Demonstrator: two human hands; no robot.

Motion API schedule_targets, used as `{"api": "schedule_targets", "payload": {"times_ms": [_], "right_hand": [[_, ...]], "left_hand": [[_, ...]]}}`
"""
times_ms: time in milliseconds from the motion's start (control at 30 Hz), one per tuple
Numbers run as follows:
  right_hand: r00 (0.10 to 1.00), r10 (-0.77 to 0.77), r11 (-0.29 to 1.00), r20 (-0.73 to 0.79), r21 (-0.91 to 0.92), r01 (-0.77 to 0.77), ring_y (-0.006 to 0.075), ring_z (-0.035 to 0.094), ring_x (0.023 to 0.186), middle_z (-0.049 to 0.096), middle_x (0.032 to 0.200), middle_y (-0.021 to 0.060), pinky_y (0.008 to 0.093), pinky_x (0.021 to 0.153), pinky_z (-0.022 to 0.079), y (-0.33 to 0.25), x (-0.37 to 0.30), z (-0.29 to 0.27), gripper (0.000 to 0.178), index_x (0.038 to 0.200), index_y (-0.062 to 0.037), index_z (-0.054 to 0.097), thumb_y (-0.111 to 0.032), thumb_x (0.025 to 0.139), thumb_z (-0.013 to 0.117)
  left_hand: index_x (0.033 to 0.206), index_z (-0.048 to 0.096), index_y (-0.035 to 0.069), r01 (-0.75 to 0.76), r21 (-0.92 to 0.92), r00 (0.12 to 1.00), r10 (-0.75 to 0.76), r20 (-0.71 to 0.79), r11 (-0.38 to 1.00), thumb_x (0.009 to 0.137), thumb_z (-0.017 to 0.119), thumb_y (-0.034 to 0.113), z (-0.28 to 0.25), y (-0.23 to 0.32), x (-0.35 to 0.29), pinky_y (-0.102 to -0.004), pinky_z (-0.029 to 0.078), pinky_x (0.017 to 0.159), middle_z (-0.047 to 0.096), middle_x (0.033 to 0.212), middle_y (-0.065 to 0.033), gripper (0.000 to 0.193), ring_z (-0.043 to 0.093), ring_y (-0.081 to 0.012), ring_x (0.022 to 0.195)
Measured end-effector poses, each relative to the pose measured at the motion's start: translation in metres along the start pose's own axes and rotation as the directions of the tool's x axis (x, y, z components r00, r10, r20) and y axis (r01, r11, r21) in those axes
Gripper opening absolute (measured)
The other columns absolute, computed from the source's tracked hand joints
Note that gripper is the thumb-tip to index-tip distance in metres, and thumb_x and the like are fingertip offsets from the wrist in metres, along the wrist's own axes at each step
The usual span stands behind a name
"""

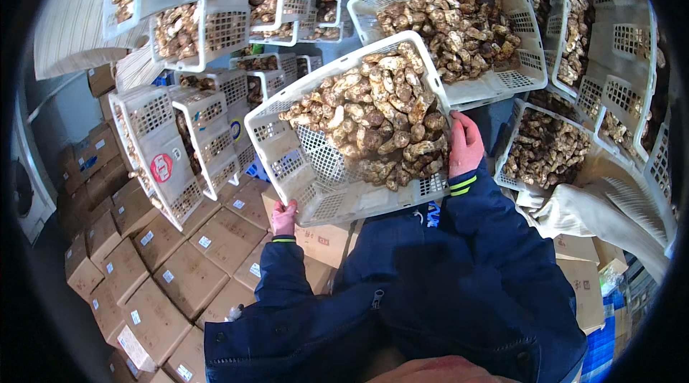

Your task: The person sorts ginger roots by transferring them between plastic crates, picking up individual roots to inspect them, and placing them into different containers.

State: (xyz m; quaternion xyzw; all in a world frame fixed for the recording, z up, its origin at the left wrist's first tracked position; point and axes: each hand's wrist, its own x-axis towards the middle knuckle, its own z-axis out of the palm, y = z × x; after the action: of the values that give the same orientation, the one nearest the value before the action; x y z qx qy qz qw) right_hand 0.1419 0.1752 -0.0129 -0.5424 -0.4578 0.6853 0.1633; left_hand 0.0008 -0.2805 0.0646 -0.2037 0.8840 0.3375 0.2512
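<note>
A white plastic crate (318,155) is held tilted in front of my body, its left end lower. Brownish-white mushrooms (373,114) fill its far and right parts, while the latticed bottom shows bare at the left. My left hand (283,218) grips the crate's near left corner, thumb on top of the rim. On the right end my right hand (465,143) is closed over the edge, with some fingertips hidden. Just beyond stands another white crate (535,60) of mushrooms (459,31), close against the far right side of the one I hold.
Stacked crates of mushrooms stand at the far left (151,121) and right (596,89). Taped cardboard boxes (190,275) cover the lower left. More cardboard (580,290) lies to my right, below a crumpled pale cloth (585,214).
</note>
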Motion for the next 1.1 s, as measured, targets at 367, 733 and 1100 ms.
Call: {"api": "schedule_targets", "payload": {"times_ms": [367, 733, 1100], "right_hand": [[0.908, -0.053, 0.597, 0.415, -0.716, 0.362, 0.0273, 0.06, 0.095, 0.061, 0.107, 0.0138, 0.0373, 0.081, 0.048, 0.031, 0.178, -0.041, 0.038, 0.118, -0.0123, 0.055, -0.026, 0.083, 0.058], [0.811, 0.395, 0.553, 0.431, -0.817, 0.165, 0.0299, 0.054, 0.11, 0.058, 0.118, 0.0173, 0.0356, 0.096, 0.041, 0.091, 0.209, 0.027, 0.062, 0.126, -0.0082, 0.05, -0.037, 0.073, 0.064], [0.79, 0.191, -0.031, 0.583, -0.801, 0.598, 0.0264, 0.063, 0.089, 0.065, 0.099, 0.0124, 0.039, 0.072, 0.05, 0.103, 0.264, 0.002, 0.034, 0.12, -0.0175, 0.05, -0.014, 0.086, 0.045]], "left_hand": [[0.084, 0.055, 0.007, 0.19, -0.084, 0.981, -0.192, -0.024, 0.978, 0.08, 0.069, 0.02, 0.032, -0.098, 0.059, -0.0242, 0.038, 0.046, 0.054, 0.068, 0.0002, 0.019, 0.047, -0.0089, 0.054], [0.086, 0.055, 0.006, 0.281, -0.031, 0.959, -0.282, -0.036, 0.959, 0.081, 0.069, 0.021, 0.041, -0.082, 0.053, -0.0243, 0.042, 0.05, 0.055, 0.069, -0.0001, 0.021, 0.05, -0.0094, 0.057], [0.08, 0.053, 0.006, 0.263, 0.036, 0.965, -0.263, -0.019, 0.964, 0.079, 0.071, 0.028, 0.034, -0.1, 0.059, -0.0244, 0.038, 0.048, 0.053, 0.065, 0.0008, 0.028, 0.046, -0.0085, 0.054]]}}
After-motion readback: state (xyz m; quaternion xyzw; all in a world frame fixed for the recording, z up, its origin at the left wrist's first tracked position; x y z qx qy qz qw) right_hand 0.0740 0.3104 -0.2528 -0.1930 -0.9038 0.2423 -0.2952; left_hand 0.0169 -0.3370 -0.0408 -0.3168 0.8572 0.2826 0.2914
